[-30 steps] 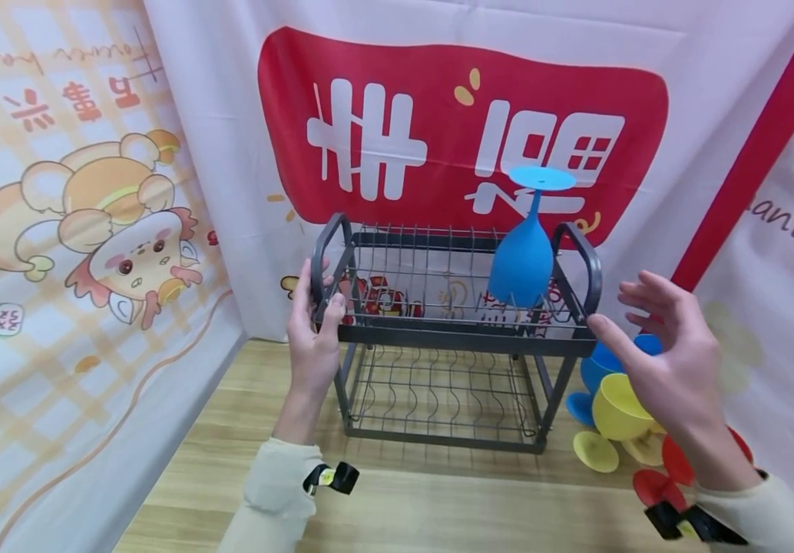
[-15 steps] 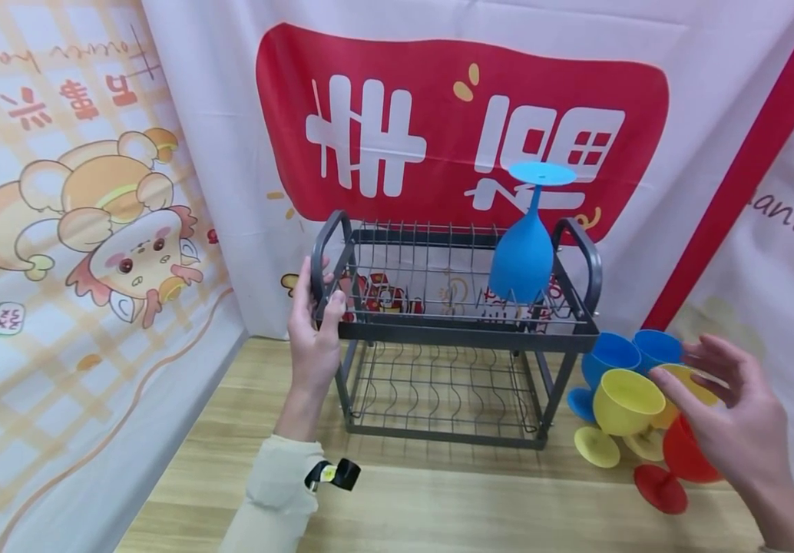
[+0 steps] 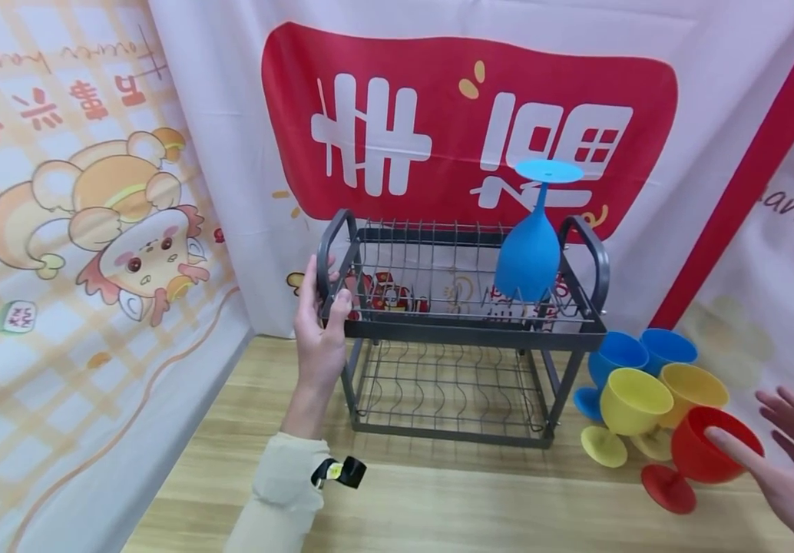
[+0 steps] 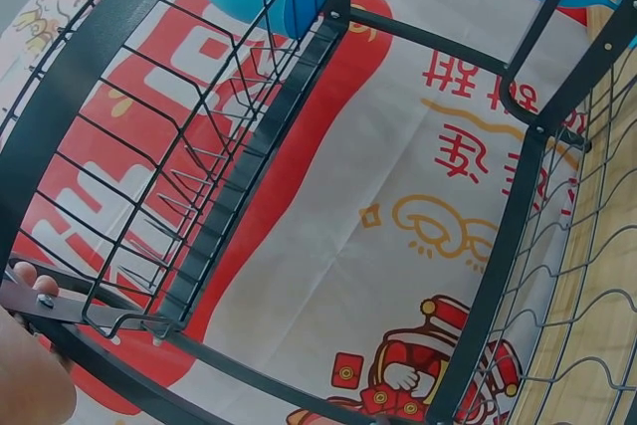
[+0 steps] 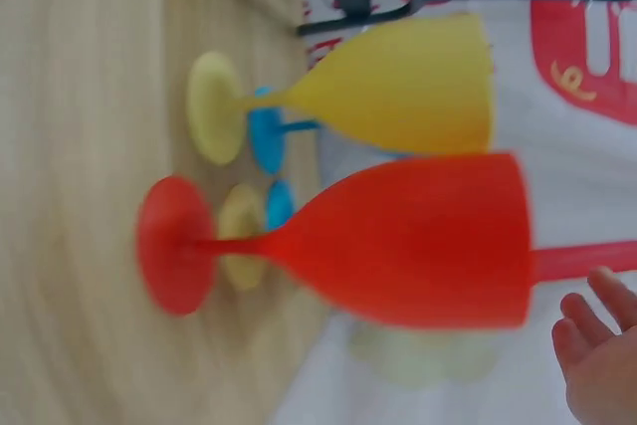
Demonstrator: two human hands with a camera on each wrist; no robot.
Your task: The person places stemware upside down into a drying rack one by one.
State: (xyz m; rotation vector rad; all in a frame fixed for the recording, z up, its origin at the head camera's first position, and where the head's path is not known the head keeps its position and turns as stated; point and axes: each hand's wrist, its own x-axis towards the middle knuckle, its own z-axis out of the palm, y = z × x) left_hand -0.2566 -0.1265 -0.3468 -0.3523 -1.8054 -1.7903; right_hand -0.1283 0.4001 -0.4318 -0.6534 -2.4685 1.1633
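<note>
A dark wire two-tier rack (image 3: 466, 335) stands on the wooden table. My left hand (image 3: 319, 326) grips the rack's left handle, thumb over the front rail; in the left wrist view its fingers (image 4: 28, 385) show at the rack's wires (image 4: 249, 176). A blue goblet (image 3: 528, 257) stands upside down on the upper tier. My right hand (image 3: 784, 453) is spread open at the lower right, forefinger right by the rim of a red goblet (image 3: 704, 457); contact is unclear. In the right wrist view the red goblet (image 5: 418, 241) lies just ahead of the fingers (image 5: 597, 360).
Right of the rack stand two yellow goblets (image 3: 632, 403) (image 3: 690, 388) and two blue ones (image 3: 614, 357) (image 3: 666, 346), close together. Printed cloth backdrops (image 3: 162, 115) close off the left and back. The rack's lower tier (image 3: 445, 392) holds nothing.
My right hand has dropped from beside the rack's right handle down and to the right, to the red goblet. The left hand has kept its grip on the rack.
</note>
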